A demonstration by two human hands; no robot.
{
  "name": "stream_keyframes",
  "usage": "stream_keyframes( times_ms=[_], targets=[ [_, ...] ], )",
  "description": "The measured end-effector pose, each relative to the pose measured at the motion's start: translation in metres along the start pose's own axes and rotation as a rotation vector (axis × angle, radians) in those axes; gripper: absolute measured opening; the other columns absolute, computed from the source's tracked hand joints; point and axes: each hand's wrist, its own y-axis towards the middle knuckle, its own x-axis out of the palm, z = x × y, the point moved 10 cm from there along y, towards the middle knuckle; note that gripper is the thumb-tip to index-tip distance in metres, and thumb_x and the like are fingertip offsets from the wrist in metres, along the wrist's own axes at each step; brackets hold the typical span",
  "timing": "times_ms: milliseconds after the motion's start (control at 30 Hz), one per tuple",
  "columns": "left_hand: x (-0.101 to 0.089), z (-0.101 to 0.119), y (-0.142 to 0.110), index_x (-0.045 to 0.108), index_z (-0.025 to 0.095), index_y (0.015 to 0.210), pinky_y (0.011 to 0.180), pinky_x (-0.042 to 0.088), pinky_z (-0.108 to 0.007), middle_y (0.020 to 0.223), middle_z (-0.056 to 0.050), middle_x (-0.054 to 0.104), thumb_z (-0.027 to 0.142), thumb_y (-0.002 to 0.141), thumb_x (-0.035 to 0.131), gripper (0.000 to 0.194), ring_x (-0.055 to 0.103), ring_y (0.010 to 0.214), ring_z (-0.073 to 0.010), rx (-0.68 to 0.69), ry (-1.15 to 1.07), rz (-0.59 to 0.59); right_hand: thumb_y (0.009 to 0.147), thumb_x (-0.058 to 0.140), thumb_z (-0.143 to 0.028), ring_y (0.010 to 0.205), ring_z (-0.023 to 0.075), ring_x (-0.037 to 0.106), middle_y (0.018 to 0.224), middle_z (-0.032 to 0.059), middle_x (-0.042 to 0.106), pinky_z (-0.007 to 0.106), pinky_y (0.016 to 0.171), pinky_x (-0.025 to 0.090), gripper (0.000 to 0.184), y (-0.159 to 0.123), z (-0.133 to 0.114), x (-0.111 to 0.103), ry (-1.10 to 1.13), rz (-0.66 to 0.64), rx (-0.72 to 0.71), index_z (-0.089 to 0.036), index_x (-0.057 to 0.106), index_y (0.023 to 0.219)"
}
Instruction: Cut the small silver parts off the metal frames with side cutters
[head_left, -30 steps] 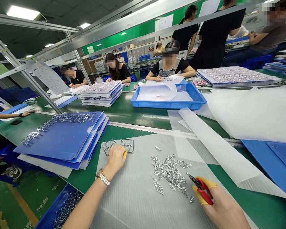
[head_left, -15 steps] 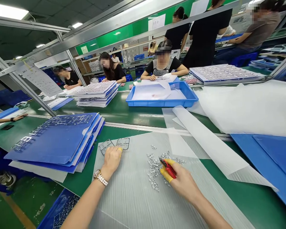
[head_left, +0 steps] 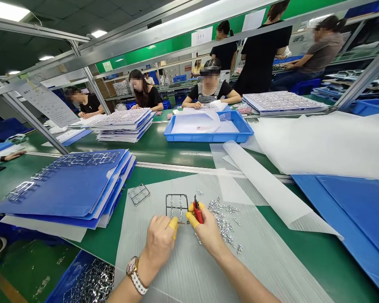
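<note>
My left hand, with a yellow finger cot, is closed on the lower edge of a dark plastic sprue frame. Small shiny parts sit in rows inside that frame. My right hand, in yellow finger cots too, grips red-handled nippers, jaws pointing up beside the frame's right side. Its fingers are close to the frame's lower right corner; whether they touch it I cannot tell. A pile of small silvery parts lies right of this hand. Another sprue frame rests on the translucent sheet at the upper left.
At left, stacked blue sheets carry more frames. Below the table edge, a blue bin holds shiny frames. A blue tray stands ahead, with rolled white sheeting to its right. Co-workers sit across the bench.
My left hand has brought one sprue frame right and nearer. My right hand, with the nippers, has moved left from the pile to that frame. The view has shifted slightly.
</note>
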Motion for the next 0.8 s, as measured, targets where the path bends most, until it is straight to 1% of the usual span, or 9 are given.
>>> stream_keyframes(
  times_ms=[67,167,267,333,400,467,533,667,800],
  targets=[
    [-0.005,-0.014,-0.004,0.063,0.024,0.102,0.064,0.038,-0.031,0.077,-0.005,0.064,0.020,0.084,0.052,0.022,0.055,0.067,-0.0175,-0.138,-0.213,0.044,0.079,0.053,-0.034,0.066,0.0168,0.055,0.077,0.0016,0.059,0.030,0.061,0.047,0.015,-0.004,-0.005,-0.002,-0.050,-0.010,-0.044,-0.022,0.051,0.087],
    [-0.011,-0.050,-0.013,0.053,0.026,0.120,0.075,0.044,-0.033,0.107,-0.008,0.062,0.034,0.079,0.061,0.043,0.059,0.084,-0.0191,-0.456,-0.593,0.198,0.082,0.048,-0.026,0.067,0.0173,0.055,0.078,0.0024,0.060,0.030,0.063,0.046,0.011,-0.013,-0.023,0.002,-0.248,-0.018,-0.233,-0.022,0.051,0.091],
    [0.014,-0.062,-0.019,0.036,0.032,0.136,0.087,0.045,-0.036,0.140,-0.010,0.040,0.044,0.076,0.062,0.066,0.054,0.111,-0.0242,-0.717,-1.091,0.224,0.076,0.045,-0.009,0.073,0.0195,0.054,0.081,0.0043,0.059,0.032,0.066,0.043,0.020,-0.035,-0.048,0.023,-0.451,-0.043,-0.544,-0.021,0.051,0.091],
    [0.038,-0.054,-0.018,0.030,0.037,0.138,0.089,0.046,-0.037,0.146,-0.007,0.034,0.048,0.075,0.062,0.072,0.052,0.116,-0.0254,-0.835,-1.387,0.194,0.070,0.042,-0.002,0.074,0.0208,0.052,0.081,0.0054,0.058,0.034,0.066,0.042,0.029,-0.051,-0.056,0.041,-0.555,-0.080,-0.689,-0.020,0.051,0.091],
    [0.054,-0.047,-0.017,0.034,0.038,0.136,0.090,0.047,-0.037,0.143,-0.006,0.039,0.049,0.074,0.063,0.070,0.053,0.115,-0.0249,-0.922,-1.578,0.228,0.068,0.041,0.001,0.073,0.0216,0.051,0.081,0.0062,0.058,0.035,0.065,0.041,0.033,-0.064,-0.060,0.057,-0.645,-0.120,-0.760,-0.020,0.052,0.092],
    [0.065,-0.044,-0.015,0.041,0.033,0.133,0.090,0.047,-0.038,0.135,-0.007,0.048,0.049,0.075,0.061,0.063,0.055,0.113,-0.0247,-0.984,-1.704,0.270,0.067,0.041,0.001,0.075,0.0223,0.050,0.083,0.0065,0.058,0.036,0.067,0.041,0.035,-0.071,-0.063,0.064,-0.689,-0.150,-0.785,-0.020,0.052,0.093],
    [0.073,-0.040,-0.013,0.051,0.024,0.125,0.089,0.048,-0.039,0.126,-0.011,0.056,0.054,0.077,0.055,0.057,0.059,0.108,-0.0263,-1.028,-1.808,0.253,0.065,0.044,-0.001,0.078,0.0230,0.051,0.086,0.0070,0.058,0.037,0.070,0.041,0.035,-0.075,-0.069,0.062,-0.677,-0.169,-0.769,-0.019,0.051,0.095],
    [0.075,-0.040,-0.011,0.061,0.016,0.112,0.086,0.047,-0.042,0.115,-0.016,0.062,0.071,0.076,0.037,0.071,0.063,0.096,-0.0277,-1.035,-1.913,0.232,0.070,0.051,-0.015,0.082,0.0243,0.053,0.090,0.0091,0.057,0.037,0.071,0.043,0.030,-0.066,-0.078,0.037,-0.653,-0.169,-0.648,-0.017,0.050,0.100],
    [0.073,-0.040,-0.012,0.063,0.014,0.109,0.091,0.044,-0.041,0.112,-0.016,0.063,0.077,0.073,0.030,0.080,0.064,0.093,-0.0261,-0.991,-1.860,0.271,0.075,0.053,-0.021,0.072,0.0237,0.055,0.081,0.0089,0.059,0.036,0.066,0.043,0.020,-0.046,-0.070,0.016,-0.923,-0.141,-0.476,-0.016,0.053,0.094]
  ],
)
